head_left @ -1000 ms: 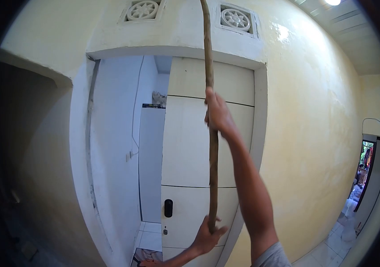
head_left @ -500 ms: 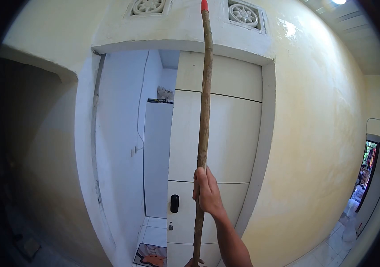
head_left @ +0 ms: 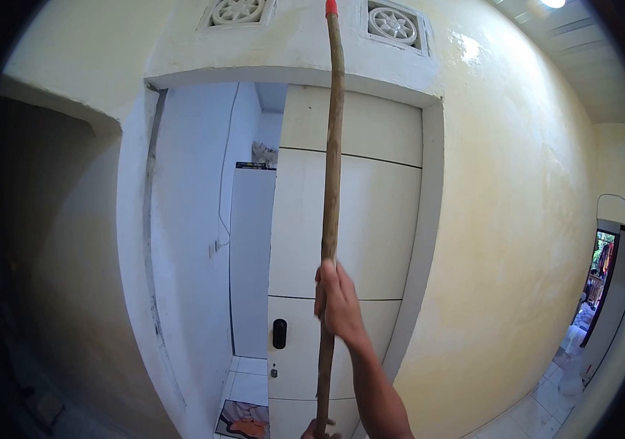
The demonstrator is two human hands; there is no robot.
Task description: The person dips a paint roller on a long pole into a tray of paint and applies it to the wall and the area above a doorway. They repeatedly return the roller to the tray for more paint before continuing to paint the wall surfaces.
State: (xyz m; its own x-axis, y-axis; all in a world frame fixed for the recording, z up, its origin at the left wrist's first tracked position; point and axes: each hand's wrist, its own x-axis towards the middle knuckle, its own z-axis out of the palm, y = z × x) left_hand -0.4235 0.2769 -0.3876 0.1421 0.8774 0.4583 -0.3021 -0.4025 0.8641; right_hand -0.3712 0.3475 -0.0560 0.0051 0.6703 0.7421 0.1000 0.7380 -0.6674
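A long, slightly crooked wooden pole (head_left: 333, 146) stands nearly upright before me, its red tip (head_left: 331, 7) close to the top edge of the view. My right hand (head_left: 339, 298) is closed around the pole below its middle. Lower down, at the bottom edge, my left hand (head_left: 318, 432) also grips it; only some fingers show, and the rest is cut off. Behind the pole is a cream door (head_left: 371, 219) with a black recessed handle (head_left: 279, 334).
Above the door frame (head_left: 283, 75) are two round patterned vents, one being the right vent (head_left: 393, 26). Through the doorway I see a grey cabinet-like panel (head_left: 252, 256) and a patterned mat (head_left: 243, 419). A yellowish wall (head_left: 510, 219) runs along the right toward another doorway.
My right hand and the pole sit slightly higher in view, and the left hand shows a little more. The door and walls have shifted slightly left in view.
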